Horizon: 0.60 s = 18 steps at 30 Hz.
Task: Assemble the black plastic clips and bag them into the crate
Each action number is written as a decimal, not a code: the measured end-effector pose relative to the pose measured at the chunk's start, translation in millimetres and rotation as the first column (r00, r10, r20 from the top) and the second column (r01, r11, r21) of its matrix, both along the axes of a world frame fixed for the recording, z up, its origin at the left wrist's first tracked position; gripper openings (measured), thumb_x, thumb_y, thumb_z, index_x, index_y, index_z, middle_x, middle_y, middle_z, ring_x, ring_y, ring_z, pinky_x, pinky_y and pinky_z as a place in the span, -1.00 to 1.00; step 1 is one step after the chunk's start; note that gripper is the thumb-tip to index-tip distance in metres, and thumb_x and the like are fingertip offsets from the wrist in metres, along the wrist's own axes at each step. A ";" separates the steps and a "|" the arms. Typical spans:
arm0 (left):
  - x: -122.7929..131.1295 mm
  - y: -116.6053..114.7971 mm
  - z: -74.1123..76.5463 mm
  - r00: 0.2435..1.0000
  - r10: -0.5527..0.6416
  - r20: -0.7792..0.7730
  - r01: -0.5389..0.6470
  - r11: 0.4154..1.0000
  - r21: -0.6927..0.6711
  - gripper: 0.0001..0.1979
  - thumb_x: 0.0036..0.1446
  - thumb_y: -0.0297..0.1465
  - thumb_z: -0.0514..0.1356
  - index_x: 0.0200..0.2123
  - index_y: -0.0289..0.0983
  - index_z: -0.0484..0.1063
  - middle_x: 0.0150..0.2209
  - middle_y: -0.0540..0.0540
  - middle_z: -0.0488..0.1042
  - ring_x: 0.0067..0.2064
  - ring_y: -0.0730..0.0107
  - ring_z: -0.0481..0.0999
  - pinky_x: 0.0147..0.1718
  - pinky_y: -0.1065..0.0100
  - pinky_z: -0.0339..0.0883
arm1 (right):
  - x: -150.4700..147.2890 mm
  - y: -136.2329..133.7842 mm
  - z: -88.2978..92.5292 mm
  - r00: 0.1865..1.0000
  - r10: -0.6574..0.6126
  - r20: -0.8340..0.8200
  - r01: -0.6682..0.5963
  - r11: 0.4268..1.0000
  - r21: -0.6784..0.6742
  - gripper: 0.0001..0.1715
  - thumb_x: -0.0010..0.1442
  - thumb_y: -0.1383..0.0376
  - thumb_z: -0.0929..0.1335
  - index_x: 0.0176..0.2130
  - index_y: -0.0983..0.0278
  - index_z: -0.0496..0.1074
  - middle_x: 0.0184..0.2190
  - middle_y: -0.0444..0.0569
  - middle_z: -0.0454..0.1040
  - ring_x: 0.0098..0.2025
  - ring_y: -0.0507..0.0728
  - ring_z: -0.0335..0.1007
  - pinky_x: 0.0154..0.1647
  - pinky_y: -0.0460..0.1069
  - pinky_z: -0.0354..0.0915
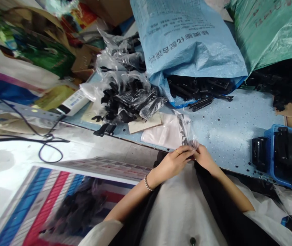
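My left hand (172, 164) and my right hand (202, 157) meet at the near edge of the blue table. Between their fingers they pinch the open-looking end of a clear plastic bag (186, 128), which points away from me and has dark strips showing inside. What exactly lies in it I cannot make out. Both hands are closed, with the fingertips close together. Beneath the bag, to its left, lie flat whitish plastic bags (165, 131). A beige board (145, 123) rests beside these.
Black parts in clear bags (130, 97) are heaped on the left. A blue woven sack (194, 44) spills black parts (199, 89). A green sack (274, 34) stands at the right, above a blue basket (271, 153) of black parts. A striped bag (45, 201) sits below left.
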<state>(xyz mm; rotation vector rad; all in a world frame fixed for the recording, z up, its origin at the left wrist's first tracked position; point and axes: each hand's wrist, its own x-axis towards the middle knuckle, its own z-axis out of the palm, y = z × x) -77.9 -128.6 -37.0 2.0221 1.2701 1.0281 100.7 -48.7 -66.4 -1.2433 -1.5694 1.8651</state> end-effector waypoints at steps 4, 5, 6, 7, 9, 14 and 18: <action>-32.7 -28.8 32.7 0.963 0.261 -0.061 -0.265 0.962 -0.062 -0.72 0.39 -0.40 0.09 0.07 -0.16 0.51 0.00 -0.15 0.56 0.04 0.27 0.60 0.13 0.21 0.53 | -15.6 -0.6 22.1 0.925 0.320 -0.204 -0.344 0.935 -0.092 -0.66 0.29 0.05 0.40 -0.12 0.25 0.52 -0.43 -0.13 0.54 -0.45 0.05 0.45 -0.39 -0.04 0.35; -48.3 -42.8 39.8 0.930 0.359 -0.076 -0.365 0.925 -0.107 -0.74 0.38 -0.38 0.09 0.01 -0.15 0.55 -0.03 -0.14 0.57 -0.01 0.26 0.61 0.08 0.22 0.55 | -21.1 -1.0 23.9 0.896 0.382 -0.229 -0.412 0.905 -0.102 -0.64 0.29 0.07 0.40 -0.05 0.24 0.52 -0.39 -0.11 0.56 -0.43 0.06 0.47 -0.36 -0.03 0.37; -66.5 -59.5 44.0 0.884 0.459 -0.086 -0.467 0.868 -0.167 -0.75 0.37 -0.36 0.10 -0.05 -0.14 0.58 -0.08 -0.12 0.59 -0.10 0.27 0.62 -0.02 0.24 0.58 | -26.3 -1.4 24.0 0.876 0.424 -0.230 -0.455 0.885 -0.103 -0.63 0.29 0.08 0.40 0.00 0.24 0.52 -0.35 -0.10 0.58 -0.40 0.06 0.49 -0.32 -0.02 0.39; -86.4 -78.8 44.5 0.827 0.554 -0.097 -0.559 0.793 -0.243 -0.75 0.36 -0.33 0.10 -0.09 -0.14 0.59 -0.14 -0.11 0.60 -0.21 0.29 0.62 -0.14 0.27 0.59 | -31.1 -1.7 22.4 0.871 0.440 -0.217 -0.469 0.878 -0.100 -0.63 0.29 0.10 0.41 0.02 0.23 0.53 -0.34 -0.10 0.59 -0.39 0.06 0.50 -0.31 -0.02 0.40; -128.3 -123.8 32.1 0.693 0.708 -0.140 -0.691 0.596 -0.409 -0.75 0.30 -0.27 0.12 -0.11 -0.16 0.59 -0.32 -0.06 0.57 -0.44 0.36 0.53 -0.43 0.36 0.50 | -38.2 -1.4 14.6 0.892 0.416 -0.178 -0.436 0.894 -0.098 -0.66 0.28 0.11 0.41 -0.02 0.22 0.54 -0.35 -0.10 0.59 -0.39 0.06 0.51 -0.31 -0.02 0.40; -200.7 -234.7 -58.7 0.310 0.838 -0.449 -0.838 0.018 -0.546 -0.75 0.23 -0.38 0.14 -0.08 -0.25 0.55 -0.51 0.00 0.44 -0.51 0.37 0.42 -0.52 0.41 0.32 | -40.9 4.8 -15.3 0.975 0.215 -0.059 -0.219 0.973 -0.068 -0.71 0.23 0.08 0.43 -0.13 0.21 0.55 -0.41 -0.13 0.55 -0.44 0.04 0.47 -0.38 -0.05 0.39; -190.0 -272.4 -141.4 0.206 0.802 -0.561 -0.796 -0.196 -0.573 -0.85 0.25 -0.43 0.24 -0.13 -0.34 0.53 -0.19 -0.15 0.54 -0.19 0.28 0.55 -0.19 0.26 0.48 | -34.0 6.5 -28.6 0.993 0.112 0.039 -0.114 0.993 0.039 -0.72 0.22 0.10 0.43 -0.14 0.21 0.53 -0.41 -0.14 0.53 -0.43 0.03 0.47 -0.35 -0.04 0.41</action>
